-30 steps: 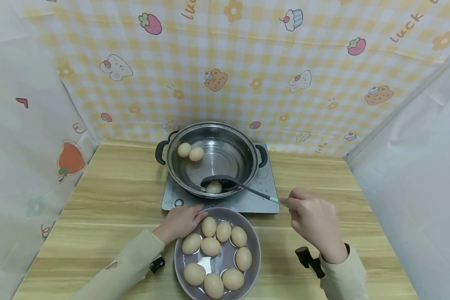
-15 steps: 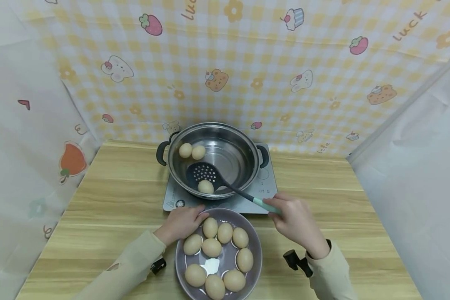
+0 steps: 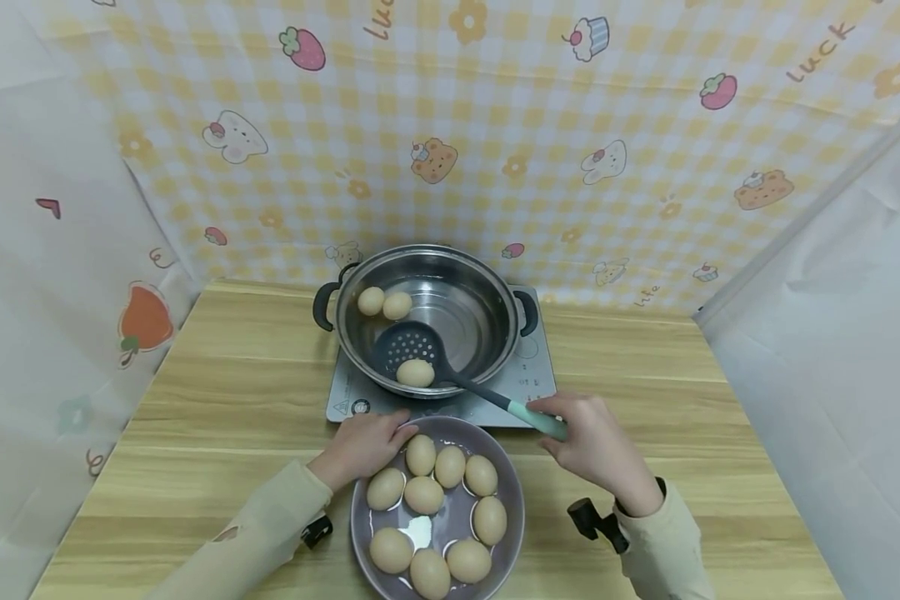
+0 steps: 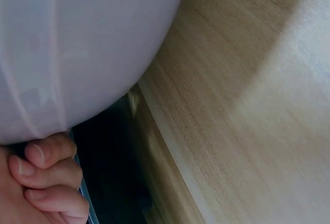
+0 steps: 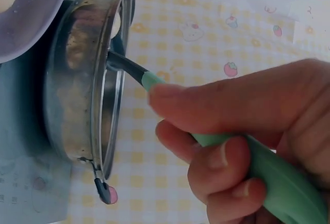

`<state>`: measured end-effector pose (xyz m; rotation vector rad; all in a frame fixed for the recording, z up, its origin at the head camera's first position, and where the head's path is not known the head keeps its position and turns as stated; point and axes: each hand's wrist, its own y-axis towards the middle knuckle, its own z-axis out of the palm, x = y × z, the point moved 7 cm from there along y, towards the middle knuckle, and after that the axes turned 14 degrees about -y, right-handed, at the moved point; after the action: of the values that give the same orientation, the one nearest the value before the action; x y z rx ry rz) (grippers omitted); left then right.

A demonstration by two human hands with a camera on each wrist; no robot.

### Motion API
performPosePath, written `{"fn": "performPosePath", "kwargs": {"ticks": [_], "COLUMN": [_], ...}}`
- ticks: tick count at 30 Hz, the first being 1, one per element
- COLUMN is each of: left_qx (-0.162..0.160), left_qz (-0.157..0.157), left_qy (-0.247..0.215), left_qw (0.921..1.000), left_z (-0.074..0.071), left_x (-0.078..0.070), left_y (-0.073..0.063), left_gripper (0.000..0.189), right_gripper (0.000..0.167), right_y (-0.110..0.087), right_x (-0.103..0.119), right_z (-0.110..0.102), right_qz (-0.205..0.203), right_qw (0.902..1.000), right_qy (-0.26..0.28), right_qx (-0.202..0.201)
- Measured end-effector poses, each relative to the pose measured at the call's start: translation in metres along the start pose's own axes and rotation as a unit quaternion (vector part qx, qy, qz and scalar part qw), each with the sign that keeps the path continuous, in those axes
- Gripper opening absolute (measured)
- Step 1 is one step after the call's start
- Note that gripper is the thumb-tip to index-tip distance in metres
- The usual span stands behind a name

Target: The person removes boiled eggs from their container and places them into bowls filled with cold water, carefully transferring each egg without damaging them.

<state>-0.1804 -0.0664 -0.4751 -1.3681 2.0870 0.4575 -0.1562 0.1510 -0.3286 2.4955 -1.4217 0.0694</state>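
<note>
My right hand [image 3: 596, 446] grips the mint-green handle of a dark skimmer [image 3: 412, 340], fingers curled round it in the right wrist view. The skimmer's perforated head lies inside a steel pot [image 3: 461, 312], holes showing, with an egg [image 3: 416, 373] overlapping its near side. Two more eggs [image 3: 384, 302] sit together at the pot's back left. My left hand [image 3: 363, 446] holds the far-left rim of a purple-grey plate [image 3: 512, 533], thumb over the rim. Several brown eggs [image 3: 423, 496] lie in the plate with a little shiny liquid. Curled fingers [image 4: 56, 172] show beside the plate's underside in the left wrist view.
The pot stands on a flat grey induction cooktop [image 3: 536, 379], its black side handles [image 3: 527, 312] sticking out left and right. Plate and cooktop's front edge lie close together. Beneath is a wood-grain table [image 3: 232, 375]; a yellow checked cloth [image 3: 510, 108] hangs behind.
My right hand has moved left. The skimmer's head has turned from its edge to show its holes and shifted left with the nearby egg. My left hand keeps its hold on the plate.
</note>
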Motion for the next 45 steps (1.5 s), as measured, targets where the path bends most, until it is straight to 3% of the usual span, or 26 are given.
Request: {"fn": "performPosePath", "kwargs": {"ticks": [11,18,30,36,45], "left_qx": [-0.002,0.0,0.001,0.0,-0.01], "left_qz": [0.003,0.006,0.003,0.003,0.015], "left_qy": [0.005,0.001,0.001,0.001,0.005], "left_qw": [1.0,1.0,1.0,1.0,0.9998], "left_z": [0.001,-0.001,-0.001,0.0,-0.002], "left_x": [-0.001,-0.002,-0.003,-0.002,-0.004], "left_y": [0.0,0.0,-0.001,-0.001,-0.001], "left_gripper": [0.026,0.025,0.023,0.023,0.021], "right_gripper": [0.022,0.02,0.025,0.029,0.033], "right_y": [-0.005,-0.013,-0.034,-0.044,-0.053], "right_x": [-0.01,-0.015,-0.017,-0.018,-0.021], "right_z": [-0.002,-0.012,-0.044,-0.055,-0.059], "right_qz": [0.051,0.047,0.037,0.016,-0.005], "right_qw": [0.9944,0.9935,0.9992,0.9991,0.9987], "right_qy": [0.063,0.077,0.007,-0.026,-0.014], "right_qx": [0.067,0.069,0.015,-0.031,-0.05]}}
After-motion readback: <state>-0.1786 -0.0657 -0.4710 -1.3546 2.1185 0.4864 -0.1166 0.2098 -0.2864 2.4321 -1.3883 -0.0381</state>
